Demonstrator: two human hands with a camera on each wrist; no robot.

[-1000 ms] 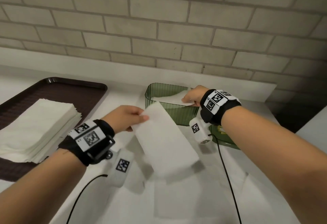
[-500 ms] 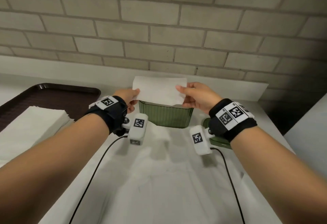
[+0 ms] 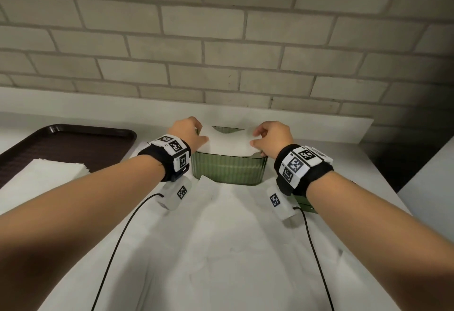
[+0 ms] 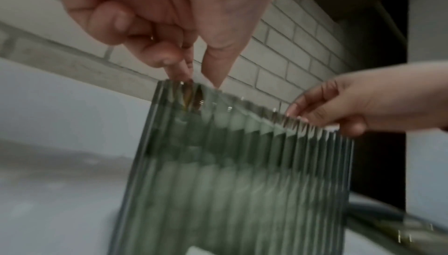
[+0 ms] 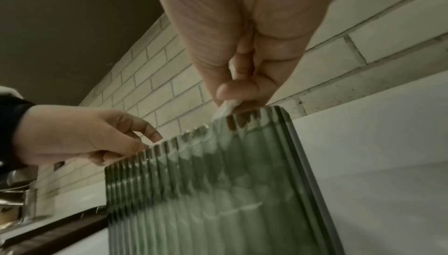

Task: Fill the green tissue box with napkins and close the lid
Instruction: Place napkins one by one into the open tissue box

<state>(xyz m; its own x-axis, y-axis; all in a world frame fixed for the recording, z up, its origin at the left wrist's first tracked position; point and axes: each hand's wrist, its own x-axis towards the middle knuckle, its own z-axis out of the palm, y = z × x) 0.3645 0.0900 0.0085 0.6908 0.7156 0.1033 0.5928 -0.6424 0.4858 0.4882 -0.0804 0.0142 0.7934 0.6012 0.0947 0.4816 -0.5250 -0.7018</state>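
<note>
From the head view, the green tissue box (image 3: 228,170) stands upright near the back edge of the white counter (image 3: 221,249), its long axis running left to right along the brick wall (image 3: 221,40), its open top facing up. A white napkin (image 3: 228,142) lies across that opening, sagging a little, with the box's far rim showing behind it. The left hand (image 3: 188,132) pinches the napkin's left end and the right hand (image 3: 272,136) pinches its right end, thumb against fingers. The wrist views add what the head camera cannot: the ribbed, translucent wall of the box seen from low down, with pale layers of paper showing through it (blurred, so no count), and the right thumb and forefinger (image 5: 244,90) nipping a white corner just above the rim. To the left, a dark brown tray (image 3: 73,141) carries a stack of napkins (image 3: 49,175). A green lid (image 3: 305,204) lies by the box's right end, mostly hidden under the right wrist.
</note>
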